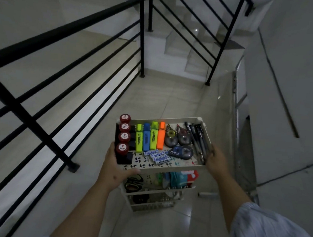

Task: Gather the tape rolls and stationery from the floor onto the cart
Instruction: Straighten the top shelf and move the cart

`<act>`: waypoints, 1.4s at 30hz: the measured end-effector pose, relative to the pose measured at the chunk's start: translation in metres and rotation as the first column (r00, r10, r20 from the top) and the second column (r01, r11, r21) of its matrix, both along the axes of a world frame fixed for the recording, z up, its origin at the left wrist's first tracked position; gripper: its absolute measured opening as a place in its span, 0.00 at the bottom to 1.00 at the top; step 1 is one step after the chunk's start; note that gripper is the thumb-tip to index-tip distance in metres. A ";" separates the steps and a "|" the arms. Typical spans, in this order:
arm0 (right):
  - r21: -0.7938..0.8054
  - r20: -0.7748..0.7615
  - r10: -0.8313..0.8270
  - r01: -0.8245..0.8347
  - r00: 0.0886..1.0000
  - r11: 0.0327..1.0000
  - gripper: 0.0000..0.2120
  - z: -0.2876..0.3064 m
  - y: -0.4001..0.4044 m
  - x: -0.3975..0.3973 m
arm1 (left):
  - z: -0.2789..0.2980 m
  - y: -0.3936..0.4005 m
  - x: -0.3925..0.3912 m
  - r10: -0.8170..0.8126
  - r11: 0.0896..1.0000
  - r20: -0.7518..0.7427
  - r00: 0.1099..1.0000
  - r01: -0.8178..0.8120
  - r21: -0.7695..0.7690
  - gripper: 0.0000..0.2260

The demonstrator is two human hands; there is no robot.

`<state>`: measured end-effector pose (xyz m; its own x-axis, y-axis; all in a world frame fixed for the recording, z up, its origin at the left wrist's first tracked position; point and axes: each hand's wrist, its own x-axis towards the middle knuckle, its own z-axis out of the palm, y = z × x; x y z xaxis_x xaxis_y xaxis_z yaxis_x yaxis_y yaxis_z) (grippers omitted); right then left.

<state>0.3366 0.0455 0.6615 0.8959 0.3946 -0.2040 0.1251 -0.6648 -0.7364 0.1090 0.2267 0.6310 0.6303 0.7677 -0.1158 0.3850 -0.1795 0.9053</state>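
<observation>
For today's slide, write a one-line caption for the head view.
Both hands, left and right, grip the top tray of a stationery cart beside a stair railing.

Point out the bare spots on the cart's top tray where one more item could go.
On the top tray, the patterned strip along the near edge is bare: right of the batteries, below the blue correction tape. The back rows are crowded, from the red stamps and highlighters to the pens.

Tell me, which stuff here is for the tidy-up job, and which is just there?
For the job:
- white three-tier plastic cart, gripped by left hand and right hand
- four bright highlighters
- red round-topped stamps
- dark pens
- grey marker on the floor

Just there:
- black metal railing
- white staircase
</observation>
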 end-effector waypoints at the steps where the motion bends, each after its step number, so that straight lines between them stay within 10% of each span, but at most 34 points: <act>1: 0.015 -0.010 -0.019 0.019 1.000 1.000 0.17 0.004 0.000 -0.004 | -0.002 0.002 0.000 -0.009 1.000 0.016 1.000 0.009 0.002 0.51; 24: -0.023 -0.157 -0.506 0.509 0.848 0.860 0.23 0.001 -0.053 -0.090 | -0.005 0.049 0.032 -0.517 0.855 -0.096 0.850 0.519 -0.009 0.53; 42: 0.026 -0.149 -0.820 0.831 0.552 0.555 0.19 0.011 -0.189 -0.168 | -0.014 -0.068 0.109 -0.882 0.471 -0.003 0.471 0.881 0.045 0.52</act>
